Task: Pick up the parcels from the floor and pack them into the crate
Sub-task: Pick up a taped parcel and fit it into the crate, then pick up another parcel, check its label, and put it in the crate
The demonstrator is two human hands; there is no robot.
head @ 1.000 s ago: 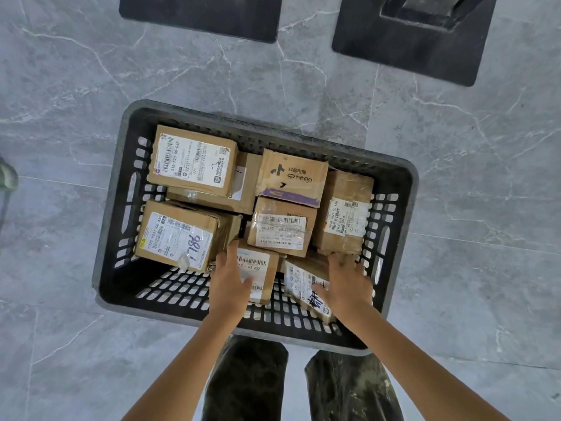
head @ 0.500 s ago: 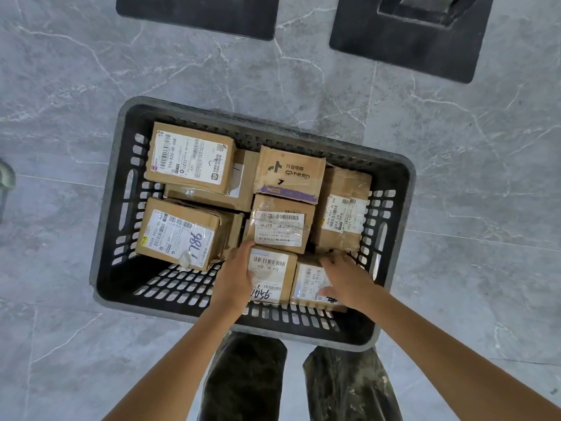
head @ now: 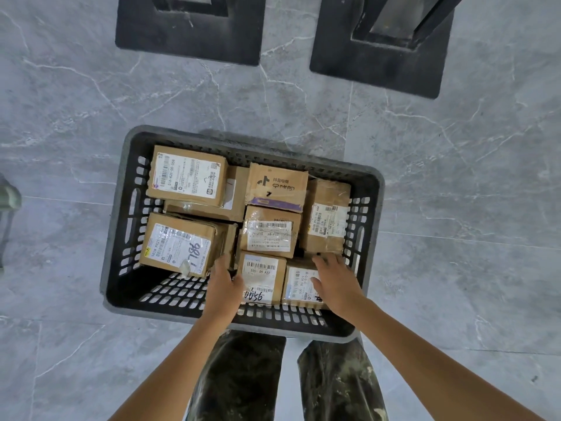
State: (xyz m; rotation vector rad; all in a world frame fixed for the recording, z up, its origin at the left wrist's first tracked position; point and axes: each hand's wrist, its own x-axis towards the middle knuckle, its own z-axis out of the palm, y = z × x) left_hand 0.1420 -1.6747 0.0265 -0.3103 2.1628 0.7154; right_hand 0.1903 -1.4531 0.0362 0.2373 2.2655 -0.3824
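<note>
Several taped cardboard parcels (head: 188, 176) in slotted plastic crate (head: 113, 244).

8 parcels (head: 267, 235) in 1 crate (head: 121, 238); 2 hands (head: 223, 287); 2 blk base plates (head: 188, 41).

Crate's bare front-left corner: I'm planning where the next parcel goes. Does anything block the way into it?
Nothing visible blocks it. The front-left corner of the crate shows bare slotted floor, open from above. The big parcel borders it behind; the left hand sits at its right edge, against a small parcel.

Grey veined marble floor tiles (head: 455, 177), two black square bases (head: 188, 34).
</note>
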